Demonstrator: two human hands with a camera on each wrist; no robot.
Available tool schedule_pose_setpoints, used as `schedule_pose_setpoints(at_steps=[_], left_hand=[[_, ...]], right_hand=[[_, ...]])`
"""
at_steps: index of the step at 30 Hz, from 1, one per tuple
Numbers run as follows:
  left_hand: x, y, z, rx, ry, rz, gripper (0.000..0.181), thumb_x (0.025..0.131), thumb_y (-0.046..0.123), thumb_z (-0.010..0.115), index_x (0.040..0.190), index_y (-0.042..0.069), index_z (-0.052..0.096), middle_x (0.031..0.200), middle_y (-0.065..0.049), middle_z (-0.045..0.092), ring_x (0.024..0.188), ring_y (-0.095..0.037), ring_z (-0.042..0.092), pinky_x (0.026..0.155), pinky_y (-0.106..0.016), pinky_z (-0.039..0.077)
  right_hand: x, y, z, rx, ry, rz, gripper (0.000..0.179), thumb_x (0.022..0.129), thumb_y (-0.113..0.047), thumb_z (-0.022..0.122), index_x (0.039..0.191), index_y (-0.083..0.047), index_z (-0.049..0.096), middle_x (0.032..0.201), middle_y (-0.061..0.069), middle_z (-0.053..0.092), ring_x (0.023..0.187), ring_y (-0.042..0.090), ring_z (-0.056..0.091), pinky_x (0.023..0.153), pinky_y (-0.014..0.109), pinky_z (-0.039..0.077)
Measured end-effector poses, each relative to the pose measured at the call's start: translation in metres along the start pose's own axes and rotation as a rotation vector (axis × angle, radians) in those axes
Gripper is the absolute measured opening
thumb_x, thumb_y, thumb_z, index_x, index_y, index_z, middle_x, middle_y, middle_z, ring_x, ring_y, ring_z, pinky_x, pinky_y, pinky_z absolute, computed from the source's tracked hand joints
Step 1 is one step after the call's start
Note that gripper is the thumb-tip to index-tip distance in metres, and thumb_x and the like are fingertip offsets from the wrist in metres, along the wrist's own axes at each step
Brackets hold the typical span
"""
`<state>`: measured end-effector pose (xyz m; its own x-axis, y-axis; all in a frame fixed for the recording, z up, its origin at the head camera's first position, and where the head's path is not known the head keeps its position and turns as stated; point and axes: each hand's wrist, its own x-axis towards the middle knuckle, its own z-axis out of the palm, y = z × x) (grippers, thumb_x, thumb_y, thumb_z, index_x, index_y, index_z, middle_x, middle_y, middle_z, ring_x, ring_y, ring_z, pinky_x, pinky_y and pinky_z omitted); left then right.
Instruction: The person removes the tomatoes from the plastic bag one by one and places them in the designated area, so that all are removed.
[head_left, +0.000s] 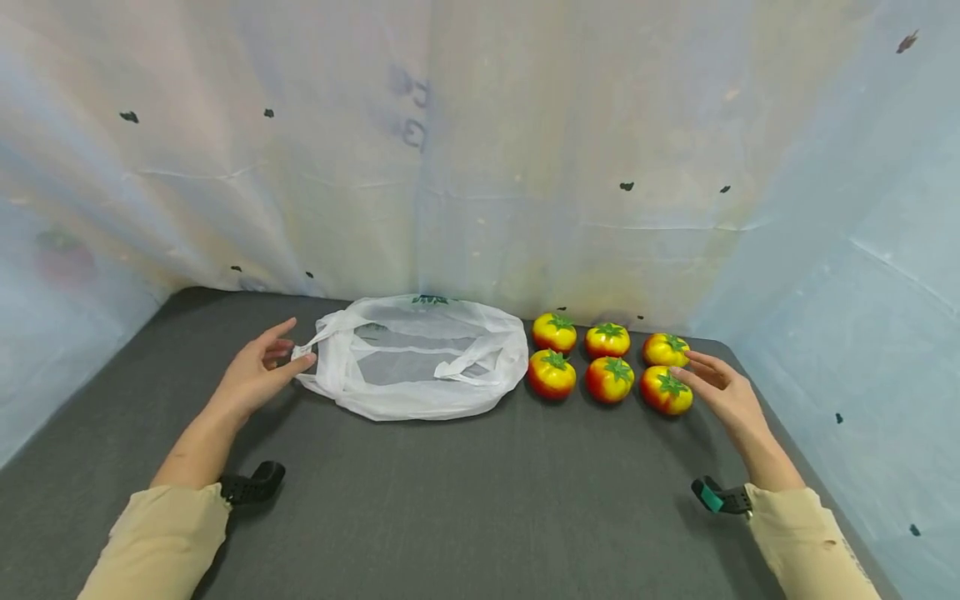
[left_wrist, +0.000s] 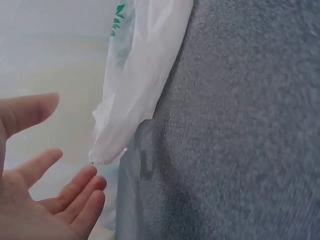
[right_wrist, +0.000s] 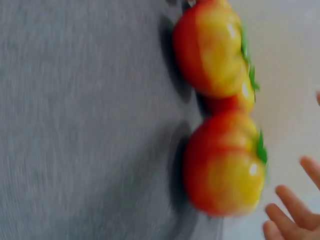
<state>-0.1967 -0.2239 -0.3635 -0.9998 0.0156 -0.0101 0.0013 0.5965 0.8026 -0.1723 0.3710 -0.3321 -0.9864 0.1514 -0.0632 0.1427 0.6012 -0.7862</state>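
Observation:
A white plastic bag [head_left: 431, 408] lies on the dark table with its mouth spread open and its handles to either side. At its left end is my left hand [head_left: 258, 371], thumb and fingers spread apart; in the left wrist view the fingertips [left_wrist: 89, 171] are right by the tip of the bag's handle [left_wrist: 110, 150]. My right hand [head_left: 723, 392] hovers beside the front right tomato [head_left: 666, 392], its fingers loosely extended and holding nothing. That red-and-yellow tomato [right_wrist: 225, 165] appears large in the right wrist view, the fingers [right_wrist: 295, 207] just off its leafy top.
Several more tomatoes [head_left: 551, 375] with green tops stand in two rows between the bag and my right hand. Pale sheeting [head_left: 525, 167] hangs behind the table [head_left: 465, 508] and along both sides. A black band [head_left: 255, 483] is on each wrist.

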Motion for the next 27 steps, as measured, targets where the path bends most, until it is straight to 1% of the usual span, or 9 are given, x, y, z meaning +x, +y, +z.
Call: schedule_pose_setpoints(at_steps=[4,8,11,13,15,18,22,24,27], left_hand=[[-0.003,0.001,-0.002,0.034,-0.031,-0.024,0.084,0.094,0.049,0.053,0.155,0.009,0.01,0.145,-0.035,0.026,0.133,-0.051,0.026,0.101,-0.064,0.028],[-0.006,0.004,-0.003,0.086,-0.049,-0.022,0.092,0.091,0.055,0.054,0.155,0.008,0.006,0.146,-0.035,0.024,0.134,-0.05,0.026,0.099,-0.064,0.031],[-0.008,0.006,-0.003,0.146,-0.046,-0.004,0.099,0.088,0.057,0.057,0.154,0.003,0.006,0.144,-0.035,0.027,0.13,-0.051,0.029,0.096,-0.064,0.033],[-0.009,0.006,-0.002,0.184,-0.044,0.009,0.101,0.087,0.057,0.058,0.153,0.001,0.007,0.142,-0.037,0.027,0.128,-0.052,0.03,0.095,-0.065,0.033],[-0.009,0.007,-0.001,0.215,-0.043,0.022,0.102,0.086,0.058,0.059,0.153,0.001,0.008,0.142,-0.038,0.025,0.127,-0.054,0.03,0.094,-0.066,0.033],[-0.01,0.009,0.0,0.232,-0.04,0.037,0.103,0.084,0.059,0.062,0.154,0.005,0.009,0.144,-0.039,0.02,0.128,-0.055,0.027,0.094,-0.068,0.031],[-0.012,0.012,0.003,0.25,-0.03,0.062,0.105,0.081,0.057,0.066,0.153,0.003,0.011,0.144,-0.04,0.019,0.129,-0.056,0.024,0.096,-0.068,0.029],[-0.012,0.012,0.005,0.264,-0.025,0.076,0.107,0.08,0.056,0.068,0.153,0.002,0.011,0.143,-0.041,0.02,0.129,-0.057,0.023,0.096,-0.068,0.028],[-0.012,0.012,0.007,0.292,-0.012,0.093,0.11,0.078,0.056,0.07,0.153,0.0,0.012,0.142,-0.041,0.021,0.127,-0.059,0.023,0.096,-0.069,0.028]], right_hand=[[-0.003,-0.013,0.013,-0.008,0.135,-0.089,0.071,0.091,-0.049,0.058,0.144,-0.005,0.041,0.148,0.021,0.037,0.134,0.038,0.037,0.104,0.055,0.034],[-0.005,-0.024,0.027,0.022,0.196,-0.189,0.054,0.092,-0.04,0.061,0.134,-0.007,0.053,0.135,0.006,0.052,0.121,0.011,0.052,0.097,0.022,0.043],[-0.006,-0.032,0.036,0.078,0.199,-0.254,0.043,0.092,-0.034,0.063,0.128,-0.011,0.058,0.123,-0.01,0.058,0.106,-0.006,0.054,0.084,0.008,0.041],[-0.006,-0.038,0.042,0.114,0.193,-0.296,0.037,0.092,-0.03,0.064,0.125,-0.014,0.06,0.118,-0.015,0.058,0.102,-0.009,0.055,0.083,0.007,0.042],[-0.005,-0.043,0.048,0.12,0.192,-0.331,0.035,0.092,-0.028,0.065,0.124,-0.013,0.061,0.118,-0.014,0.058,0.102,-0.009,0.054,0.084,0.007,0.042],[-0.004,-0.049,0.057,0.109,0.199,-0.384,0.034,0.092,-0.022,0.065,0.123,-0.009,0.061,0.122,-0.003,0.059,0.101,-0.008,0.054,0.086,0.008,0.042],[-0.003,-0.056,0.069,0.086,0.184,-0.398,0.036,0.092,-0.02,0.064,0.124,-0.003,0.061,0.126,0.011,0.057,0.098,-0.007,0.053,0.088,0.014,0.043],[-0.003,-0.06,0.074,0.092,0.166,-0.394,0.038,0.092,-0.021,0.064,0.125,-0.002,0.06,0.127,0.012,0.056,0.103,0.001,0.056,0.088,0.016,0.043],[-0.003,-0.063,0.08,0.095,0.142,-0.414,0.037,0.092,-0.019,0.064,0.125,-0.002,0.06,0.128,0.014,0.056,0.107,0.008,0.057,0.09,0.018,0.043]])
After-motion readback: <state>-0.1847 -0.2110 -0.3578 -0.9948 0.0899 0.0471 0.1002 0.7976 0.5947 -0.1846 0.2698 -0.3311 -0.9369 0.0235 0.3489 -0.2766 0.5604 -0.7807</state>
